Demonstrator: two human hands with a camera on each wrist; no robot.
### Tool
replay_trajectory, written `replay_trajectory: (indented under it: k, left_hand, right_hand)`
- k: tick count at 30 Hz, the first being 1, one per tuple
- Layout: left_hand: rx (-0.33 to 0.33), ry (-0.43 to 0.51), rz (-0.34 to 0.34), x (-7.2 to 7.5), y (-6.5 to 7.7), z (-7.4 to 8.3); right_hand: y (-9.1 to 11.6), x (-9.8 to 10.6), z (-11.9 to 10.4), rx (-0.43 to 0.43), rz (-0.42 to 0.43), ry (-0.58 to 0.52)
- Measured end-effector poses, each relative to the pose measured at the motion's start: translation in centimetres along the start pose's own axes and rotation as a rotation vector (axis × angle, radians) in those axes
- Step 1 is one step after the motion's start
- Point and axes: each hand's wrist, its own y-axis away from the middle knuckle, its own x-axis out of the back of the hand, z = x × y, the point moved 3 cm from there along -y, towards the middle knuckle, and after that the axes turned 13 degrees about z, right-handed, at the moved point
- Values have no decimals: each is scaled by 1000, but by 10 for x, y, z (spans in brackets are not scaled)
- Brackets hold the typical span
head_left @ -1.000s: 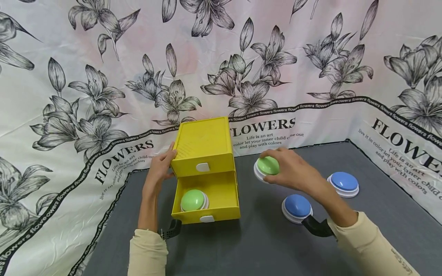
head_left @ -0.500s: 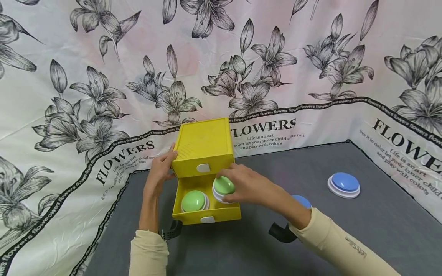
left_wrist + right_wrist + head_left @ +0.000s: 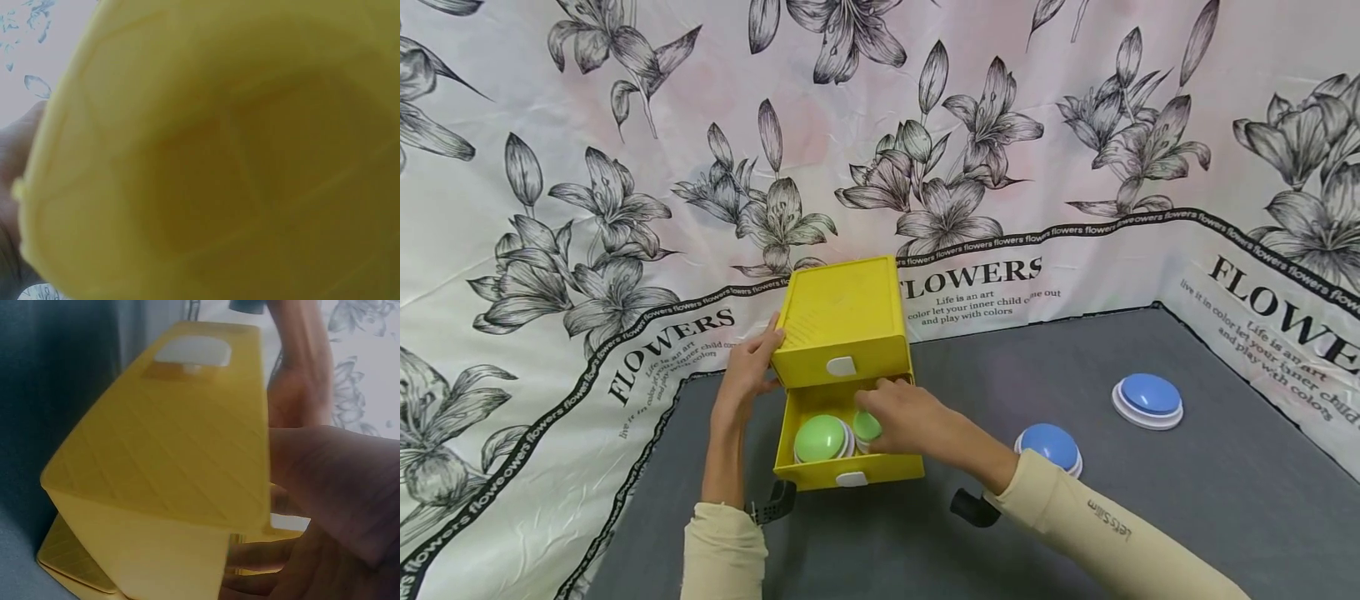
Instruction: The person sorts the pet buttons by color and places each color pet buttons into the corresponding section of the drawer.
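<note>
In the head view, a yellow two-drawer box stands with its lower drawer pulled out. One green dome button on a white base sits in the drawer's left half. My right hand reaches into the right half and grips a second green dome button, mostly hidden behind the fingers. The straight fingers of my left hand press against the box's left side near its top edge. Yellow box wall fills most of the left wrist view. The right wrist view shows the drawer's white handle.
To the right on the dark grey tabletop lie two blue dome buttons, a nearer one partly behind the right sleeve and a farther one. A flower-printed cloth hangs behind and along both sides.
My right hand has carried the second green button left from over the table and lowered it into the open drawer. The left hand stays at the box.
</note>
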Motion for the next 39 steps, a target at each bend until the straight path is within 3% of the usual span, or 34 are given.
replay_trajectory:
  k: [11, 14, 17, 22, 25, 27, 31, 39]
  left_hand:
    - [2, 0, 8, 0, 1, -1]
    - [-2, 0, 3, -1, 1, -2]
    - [-3, -5, 0, -1, 1, -3]
    - [-16, 11, 19, 0, 2, -2]
    - [-29, 20, 8, -1, 2, 0]
    - [-27, 20, 0, -2, 3, 1]
    - [-17, 9, 14, -1, 4, 0]
    - [-13, 7, 12, 1, 3, 0]
  right_hand:
    - [-2, -7, -2, -27, -76, 110]
    - [0, -8, -3, -26, -40, 99]
    - [6, -9, -7, 10, 159, 71]
    - [24, -9, -26, 123, 695, 33]
    - [41, -13, -37, 197, 846, 31]
    - [52, -19, -42, 237, 853, 63]
    - [67, -37, -48, 264, 752, 159]
    - [63, -51, -48, 163, 665, 235]
